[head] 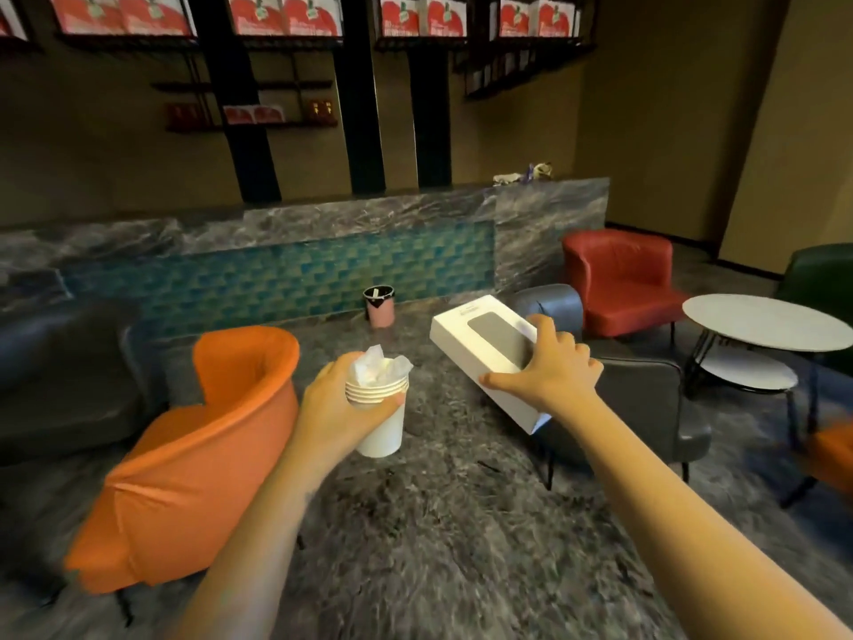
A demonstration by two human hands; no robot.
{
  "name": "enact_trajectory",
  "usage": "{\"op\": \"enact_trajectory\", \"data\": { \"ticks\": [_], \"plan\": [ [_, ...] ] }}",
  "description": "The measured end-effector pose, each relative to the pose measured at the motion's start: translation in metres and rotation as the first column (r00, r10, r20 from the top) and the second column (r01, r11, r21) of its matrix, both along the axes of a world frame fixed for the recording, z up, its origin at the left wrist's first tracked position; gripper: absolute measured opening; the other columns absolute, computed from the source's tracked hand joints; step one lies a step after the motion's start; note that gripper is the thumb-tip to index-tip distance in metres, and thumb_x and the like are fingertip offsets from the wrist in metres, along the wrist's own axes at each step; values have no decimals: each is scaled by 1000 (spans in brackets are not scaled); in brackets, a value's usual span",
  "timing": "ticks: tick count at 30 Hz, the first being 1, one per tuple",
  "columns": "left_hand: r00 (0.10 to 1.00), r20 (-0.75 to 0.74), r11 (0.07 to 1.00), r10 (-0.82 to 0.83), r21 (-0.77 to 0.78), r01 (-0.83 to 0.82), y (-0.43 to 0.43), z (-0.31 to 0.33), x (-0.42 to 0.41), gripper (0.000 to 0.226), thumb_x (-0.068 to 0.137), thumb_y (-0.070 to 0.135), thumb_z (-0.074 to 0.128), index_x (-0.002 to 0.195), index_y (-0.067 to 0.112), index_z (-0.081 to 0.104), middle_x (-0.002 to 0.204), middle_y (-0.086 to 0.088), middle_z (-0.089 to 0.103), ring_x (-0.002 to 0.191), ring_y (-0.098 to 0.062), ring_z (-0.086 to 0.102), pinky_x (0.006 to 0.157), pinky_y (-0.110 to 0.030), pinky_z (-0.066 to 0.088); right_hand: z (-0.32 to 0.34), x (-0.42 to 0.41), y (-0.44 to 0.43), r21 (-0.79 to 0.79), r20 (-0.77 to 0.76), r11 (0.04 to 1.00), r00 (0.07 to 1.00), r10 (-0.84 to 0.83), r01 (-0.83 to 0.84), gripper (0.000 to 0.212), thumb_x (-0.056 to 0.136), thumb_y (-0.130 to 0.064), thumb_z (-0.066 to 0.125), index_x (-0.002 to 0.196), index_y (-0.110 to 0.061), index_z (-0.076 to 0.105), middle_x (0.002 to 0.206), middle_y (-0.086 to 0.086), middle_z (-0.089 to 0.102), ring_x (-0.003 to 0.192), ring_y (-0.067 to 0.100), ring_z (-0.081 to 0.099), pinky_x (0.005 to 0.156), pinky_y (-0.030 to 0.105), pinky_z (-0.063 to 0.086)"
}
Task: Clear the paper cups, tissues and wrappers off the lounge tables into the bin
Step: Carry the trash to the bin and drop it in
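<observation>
A: How far is the clearing?
B: Gathered, not yet binned; left hand (337,408) grips the cups (383,429), tissues (381,364) inside; right hand (554,367) clamps a box (480,344); the bin (379,311) stands well ahead on the floor.

Matt paper cups (379,411) hold crumpled soft tissue (379,366); smooth white cardboard box (484,351); grey marbled floor (438,524) looks polished.
</observation>
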State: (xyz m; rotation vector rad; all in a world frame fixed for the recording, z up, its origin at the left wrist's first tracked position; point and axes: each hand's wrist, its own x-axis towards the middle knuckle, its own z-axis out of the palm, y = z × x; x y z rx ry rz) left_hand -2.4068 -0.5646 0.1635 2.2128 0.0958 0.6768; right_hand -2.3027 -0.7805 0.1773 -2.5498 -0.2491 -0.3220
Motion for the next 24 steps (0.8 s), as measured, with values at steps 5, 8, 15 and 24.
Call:
{"op": "enact_trajectory", "data": {
  "ticks": [5,8,15,24],
  "plan": [
    [996,2,996,86,-8,-86,87,-13,154,41,69,44,74,102,37,51,100,18,55,85,9,52,66,-14,38,-19,173,112,-8,-2,990,990,142,-142,90,61,-63,71,131,-24,30,127,12,44,119,36,40,93,46,32],
    [989,35,990,141,-29,-140,149,-35,256,47,59,56,69,100,42,50,94,25,54,86,12,52,66,-13,37,-52,280,177,-42,-18,983,983,181,-181,91,58,-64,72,129,-25,30,124,11,46,117,35,41,92,45,31],
    [980,0,979,198,51,-198,288,-48,522,58,71,35,77,122,27,51,111,10,51,104,-14,49,81,-30,38,-71,546,292,-8,-90,985,981,171,-172,93,55,-67,72,129,-27,30,125,8,45,119,33,40,93,46,31],
    [999,-13,999,52,-15,-53,366,-59,877,46,73,26,76,104,36,44,93,23,44,94,-9,47,71,-27,37,-90,873,374,-4,-2,1000,1000,26,-26,93,54,-65,72,127,-25,33,125,10,47,118,36,40,95,48,29]
  ]
}}
